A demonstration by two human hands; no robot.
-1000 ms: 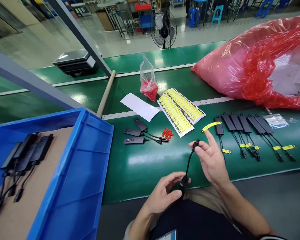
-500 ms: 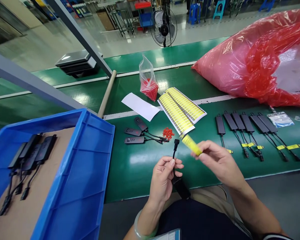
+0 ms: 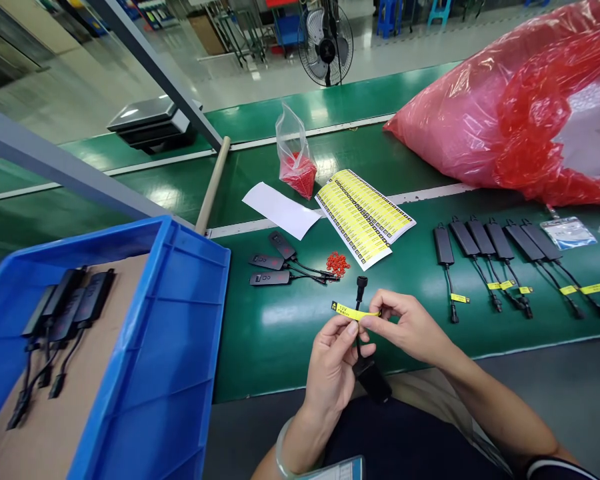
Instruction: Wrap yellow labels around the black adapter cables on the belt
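My left hand (image 3: pixel 334 363) pinches the thin cable of a black adapter (image 3: pixel 373 379), whose round plug end (image 3: pixel 361 283) sticks up above my fingers and whose flat body hangs below. My right hand (image 3: pixel 410 327) holds a yellow label strip (image 3: pixel 353 310) across that cable, just under the plug, and my left thumb touches the strip too. Both hands hover over the near edge of the green belt (image 3: pixel 280 333).
A yellow label sheet (image 3: pixel 363 217), a white backing paper (image 3: pixel 280 210), loose red caps (image 3: pixel 337 262), a bag of red caps (image 3: pixel 297 175) and three unlabelled adapters (image 3: pixel 273 263) lie ahead. Labelled adapters (image 3: pixel 505 247) line the right. A blue bin (image 3: pixel 145 347) stands left, a red bag (image 3: pixel 520 120) far right.
My right hand brought the yellow label from the air on the right down onto the cable. My left hand shifted its grip up the cable, and the plug now points up.
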